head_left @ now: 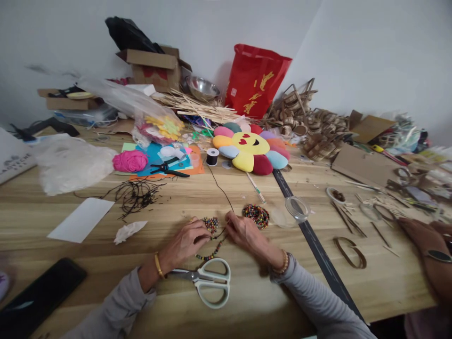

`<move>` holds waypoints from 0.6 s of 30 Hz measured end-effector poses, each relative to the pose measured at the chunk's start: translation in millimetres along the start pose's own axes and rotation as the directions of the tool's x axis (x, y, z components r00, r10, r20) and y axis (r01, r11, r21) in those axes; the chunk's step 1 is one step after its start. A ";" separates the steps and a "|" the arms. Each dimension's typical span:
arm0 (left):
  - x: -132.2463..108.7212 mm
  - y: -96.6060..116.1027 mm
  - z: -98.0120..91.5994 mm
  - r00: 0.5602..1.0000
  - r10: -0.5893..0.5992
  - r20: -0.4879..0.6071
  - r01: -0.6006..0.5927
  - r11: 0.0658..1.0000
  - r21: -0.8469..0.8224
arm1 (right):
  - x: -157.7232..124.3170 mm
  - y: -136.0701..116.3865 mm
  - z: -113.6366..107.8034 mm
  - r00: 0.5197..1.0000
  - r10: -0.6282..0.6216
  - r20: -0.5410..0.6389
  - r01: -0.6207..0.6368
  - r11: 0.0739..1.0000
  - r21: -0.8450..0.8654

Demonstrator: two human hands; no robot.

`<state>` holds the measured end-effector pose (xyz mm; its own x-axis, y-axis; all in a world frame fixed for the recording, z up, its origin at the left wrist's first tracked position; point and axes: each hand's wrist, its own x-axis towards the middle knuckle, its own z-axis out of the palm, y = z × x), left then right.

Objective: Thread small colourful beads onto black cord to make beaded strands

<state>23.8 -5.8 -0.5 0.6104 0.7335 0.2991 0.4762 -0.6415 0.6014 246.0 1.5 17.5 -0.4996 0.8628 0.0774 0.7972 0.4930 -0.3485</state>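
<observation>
Both my hands work at a string of small multicoloured beads (211,255) low over the table. My left hand (189,240) is closed at the string's left side, against a bunch of beads (211,225). Opposite it, my right hand (245,233) pinches the black cord (221,189), which runs up to a spool (212,157). A coil of beaded strands (256,216) lies just beyond my right hand. Scissors with pale handles (213,282) rest in front of me, their blades partly under my left wrist. My fingertips hide the exact grip.
Left are tangled black cords (137,195), a white card (81,220), crumpled tissue (130,231), a phone (42,296) and pliers (169,170). A flower cushion (249,145) sits behind the spool. Right are a clear round container (297,208) and a co-worker's arm (423,245).
</observation>
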 end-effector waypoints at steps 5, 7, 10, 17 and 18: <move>-2.0 -3.1 -5.9 0.998 -0.041 -0.038 0.040 0.999 -0.035 | -6.6 -13.0 -22.3 0.995 -0.046 0.087 0.061 0.981 -0.183; -3.2 -3.4 -8.2 0.997 -0.055 -0.057 0.052 0.997 -0.049 | -7.6 -14.6 -26.6 0.985 -0.122 0.121 0.137 0.983 -0.122; -5.4 -3.7 -11.8 0.998 -0.043 -0.052 0.040 0.998 -0.056 | -6.8 -12.8 -25.0 0.962 -0.245 0.123 0.248 0.969 -0.016; -9.4 -3.9 -16.9 0.999 -0.035 0.013 0.035 0.999 0.012 | 1.8 -12.6 -14.0 0.936 -0.330 0.122 0.340 0.937 -0.074; -9.8 -4.4 -16.8 0.999 -0.036 0.013 0.036 0.999 0.013 | 3.1 -13.4 -13.6 0.931 -0.340 0.129 0.353 0.931 -0.090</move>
<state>5.1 -6.4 6.3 0.6009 0.7533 0.2671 0.5063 -0.6174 0.6021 238.4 -0.9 35.2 -0.7803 0.6214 0.0701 0.5969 0.7736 -0.2129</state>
